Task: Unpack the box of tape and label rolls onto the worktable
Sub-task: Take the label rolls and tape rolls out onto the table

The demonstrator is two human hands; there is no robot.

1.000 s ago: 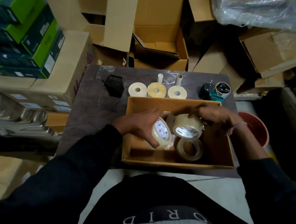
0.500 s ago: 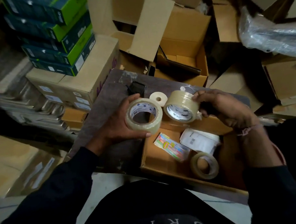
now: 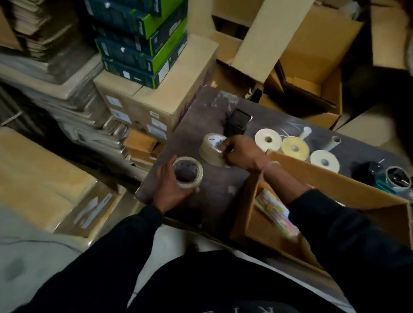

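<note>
Head view: 2 clear tape rolls sit left of the box (image 3: 344,185), each held: left hand (image 3: 171,190) grips one (image 3: 188,173) flat on the bench (image 3: 217,180), right hand (image 3: 239,151) tilts another (image 3: 212,151), likely setting both down clear of the label rolls (image 3: 294,147).

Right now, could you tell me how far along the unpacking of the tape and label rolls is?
Partly done. Three pale label rolls already lie flat on the worktable beyond the open box. In hand: the left hand holds one clear tape roll over the table's left end, and the right hand grips a second tape roll at the tabletop. Left: a colourful packet shows in the box; the rest of its inside is hidden.
</note>
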